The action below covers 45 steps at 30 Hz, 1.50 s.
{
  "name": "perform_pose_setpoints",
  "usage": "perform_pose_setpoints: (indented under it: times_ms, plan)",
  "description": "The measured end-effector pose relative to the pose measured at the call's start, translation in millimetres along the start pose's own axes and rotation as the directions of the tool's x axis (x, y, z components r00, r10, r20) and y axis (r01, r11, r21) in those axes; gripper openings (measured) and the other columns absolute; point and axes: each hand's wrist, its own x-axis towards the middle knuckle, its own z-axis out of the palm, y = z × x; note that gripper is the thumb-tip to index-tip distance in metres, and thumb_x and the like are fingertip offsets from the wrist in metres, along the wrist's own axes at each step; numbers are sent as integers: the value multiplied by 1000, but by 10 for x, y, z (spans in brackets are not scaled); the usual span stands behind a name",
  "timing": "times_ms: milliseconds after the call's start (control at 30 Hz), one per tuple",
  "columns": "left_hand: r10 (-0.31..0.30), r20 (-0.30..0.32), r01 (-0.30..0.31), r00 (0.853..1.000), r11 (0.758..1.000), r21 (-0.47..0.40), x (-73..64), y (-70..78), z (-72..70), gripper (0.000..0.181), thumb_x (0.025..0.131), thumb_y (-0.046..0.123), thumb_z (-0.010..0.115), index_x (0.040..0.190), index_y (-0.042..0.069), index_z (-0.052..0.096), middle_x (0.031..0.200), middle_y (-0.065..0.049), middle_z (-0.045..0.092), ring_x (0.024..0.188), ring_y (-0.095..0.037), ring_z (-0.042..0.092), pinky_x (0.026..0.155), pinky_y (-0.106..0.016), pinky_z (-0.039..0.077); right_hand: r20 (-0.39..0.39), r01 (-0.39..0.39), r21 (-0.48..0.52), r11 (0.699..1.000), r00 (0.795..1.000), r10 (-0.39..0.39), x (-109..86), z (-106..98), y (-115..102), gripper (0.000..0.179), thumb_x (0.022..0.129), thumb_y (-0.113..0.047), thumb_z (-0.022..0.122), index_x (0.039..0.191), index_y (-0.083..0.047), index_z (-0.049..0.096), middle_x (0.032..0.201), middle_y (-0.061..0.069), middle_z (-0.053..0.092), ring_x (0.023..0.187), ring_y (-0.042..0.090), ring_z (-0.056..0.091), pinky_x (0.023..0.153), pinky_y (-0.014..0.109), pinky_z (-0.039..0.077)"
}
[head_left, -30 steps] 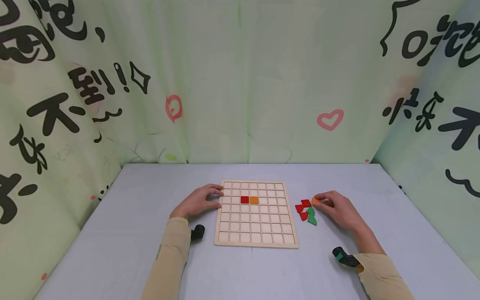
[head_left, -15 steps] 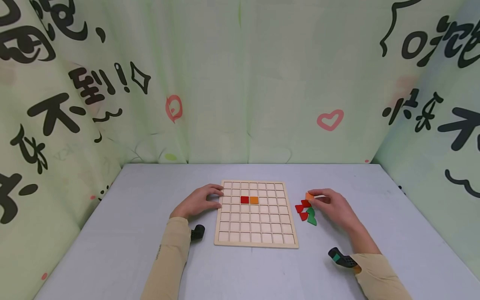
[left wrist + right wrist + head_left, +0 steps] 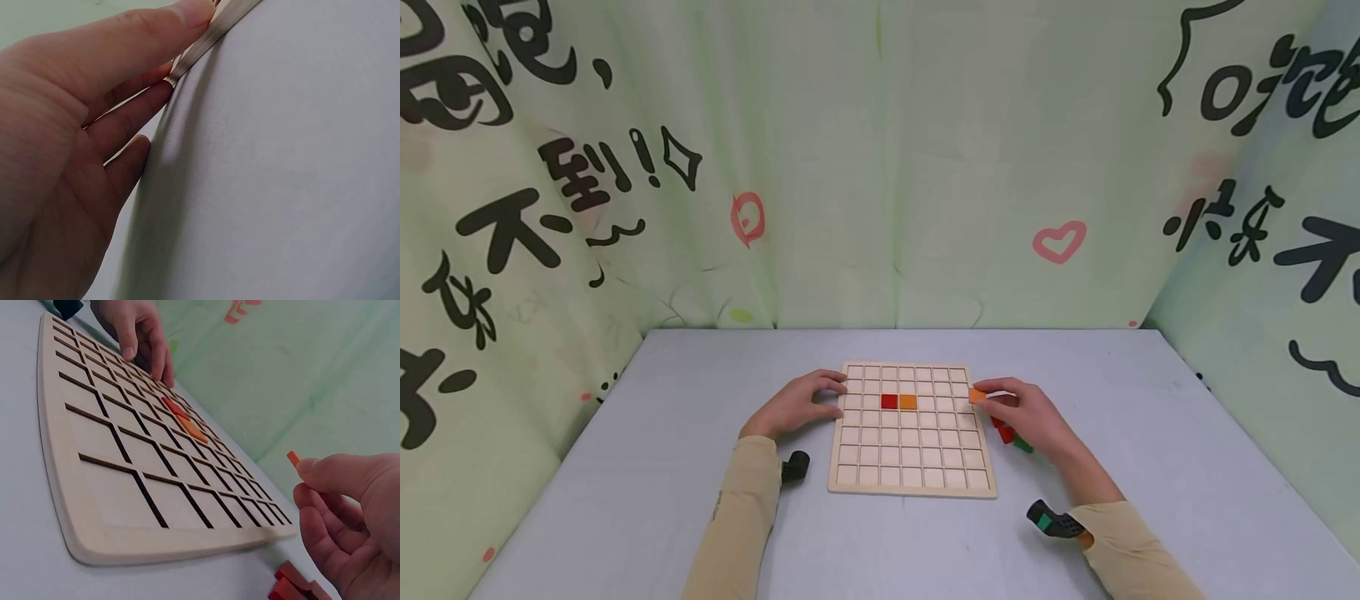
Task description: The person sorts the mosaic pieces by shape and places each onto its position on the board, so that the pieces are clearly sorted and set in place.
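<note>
A wooden grid board (image 3: 917,454) lies on the table, with a red square tile (image 3: 889,402) and an orange square tile (image 3: 907,402) side by side in two of its cells. Against the board's left rim rest the fingertips and thumb of my left hand (image 3: 796,404); its fingers are fairly straight in the left wrist view. My right hand (image 3: 1024,412) pinches another orange tile (image 3: 292,458) between thumb and fingertips, raised over the board's right edge. Just under that hand lie red pieces (image 3: 1004,433) and a green piece (image 3: 1022,445), partly hidden by it.
A white-covered table (image 3: 880,550) bears everything, with a pale green printed curtain (image 3: 827,167) rising at its back and sides. Black wrist cameras (image 3: 1054,520) are worn at both sleeves and stick out low over the table.
My right hand has carried the orange tile leftward from beside the loose pieces to the board's right edge, now covering part of the pile. The left hand stays at the rim.
</note>
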Motion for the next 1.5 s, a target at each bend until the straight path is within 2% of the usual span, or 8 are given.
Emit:
perform_pose_setpoints:
  times_ms: [100,167,233,333,433,967,1333,1500]
  plan:
    - [7,-2,-7,1000,1000,-4,-6,0,10,35,86,18,76,119,9,68,143,2,50,139,-23,37,114,-40,32,7,-6,22,1000,1000,6,25,86,-36,39,92,-28,69,128,-14,63,109,9,69,75,18,57,60,25,43]
    - [8,-2,-8,1000,1000,-9,-13,2,13,35,86,18,76,119,9,68,143,2,50,139,-24,37,114,-41,32,8,4,22,1000,1000,-5,40,143,-62,38,92,-28,70,126,-13,65,110,8,69,74,16,55,59,24,42]
    - [11,-3,-11,1000,1000,-11,-18,5,14,35,86,18,76,119,9,68,143,1,50,139,-24,38,114,-41,32,11,13,19,1000,1000,-13,57,198,-84,38,91,-29,71,125,-13,66,113,7,67,76,17,56,62,25,45]
    - [9,-4,-9,1000,1000,-10,-22,5,14,35,86,18,76,119,9,68,143,2,50,139,-23,38,114,-40,32,8,28,18,999,1000,-29,89,271,-112,37,91,-28,71,123,-12,67,120,6,64,98,18,59,83,31,48]
    - [9,-8,-9,1000,1000,-10,-19,1,14,35,86,18,76,118,9,68,142,2,51,138,-23,38,114,-40,33,13,23,28,999,1000,-24,122,330,-127,34,91,-25,71,123,-13,67,120,6,64,102,21,59,91,36,48]
    - [10,-4,-10,1000,1000,-2,-7,-26,26,36,86,19,77,119,9,68,142,2,51,139,-22,38,114,-39,32,59,43,56,997,997,-47,212,466,-196,32,90,-25,72,121,-17,69,120,2,65,103,19,59,87,34,48]
    - [26,-3,-26,1000,1000,-6,-17,-6,2,36,86,19,77,119,8,68,142,1,51,138,-23,39,114,-39,32,35,112,-73,991,993,-110,274,543,-228,29,89,-19,73,117,-12,70,116,4,64,99,20,61,89,37,52]
    - [26,-4,-26,1000,1000,-7,-10,-7,2,36,86,18,76,119,8,68,143,1,51,138,-23,38,114,-40,32,30,183,-164,970,983,-180,296,567,-242,26,89,-16,73,114,-9,72,109,4,65,93,18,59,84,35,52]
